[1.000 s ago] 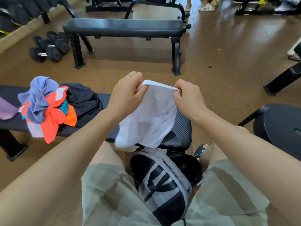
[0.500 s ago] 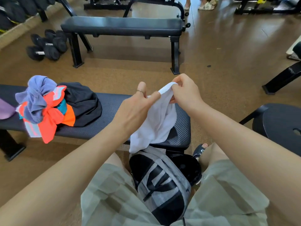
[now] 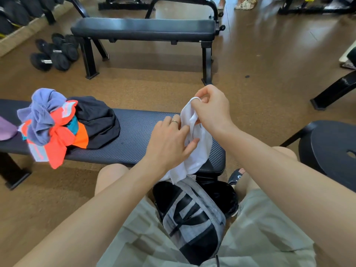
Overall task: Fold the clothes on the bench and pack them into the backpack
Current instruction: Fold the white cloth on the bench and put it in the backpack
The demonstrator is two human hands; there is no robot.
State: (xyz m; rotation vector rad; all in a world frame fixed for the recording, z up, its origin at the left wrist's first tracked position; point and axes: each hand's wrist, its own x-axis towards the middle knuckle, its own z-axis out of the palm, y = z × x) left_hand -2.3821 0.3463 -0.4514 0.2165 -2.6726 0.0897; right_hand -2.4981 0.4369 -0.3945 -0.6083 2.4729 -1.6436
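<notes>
A white garment point(image 3: 200, 151) hangs over the right end of the black bench point(image 3: 134, 139). My right hand point(image 3: 212, 108) pinches its top edge and holds it up. My left hand point(image 3: 171, 139) lies against the cloth lower down, fingers spread and lightly bent, touching it. On the bench's left part sits a heap of clothes: a purple-blue piece point(image 3: 41, 112), an orange one point(image 3: 59, 139) and a black one point(image 3: 96, 120). The grey and black backpack point(image 3: 192, 218) stands open between my knees, right under the white garment's lower edge.
A second black bench point(image 3: 144, 29) stands across the floor ahead. Dumbbells point(image 3: 55, 53) lie at the far left. A black round stool point(image 3: 331, 151) is close at my right. Another person's feet point(image 3: 244, 4) show at the top.
My left hand let go of the garment's top edge and moved down along the cloth. My right hand now holds the bunched top edge alone, and the garment hangs narrower.
</notes>
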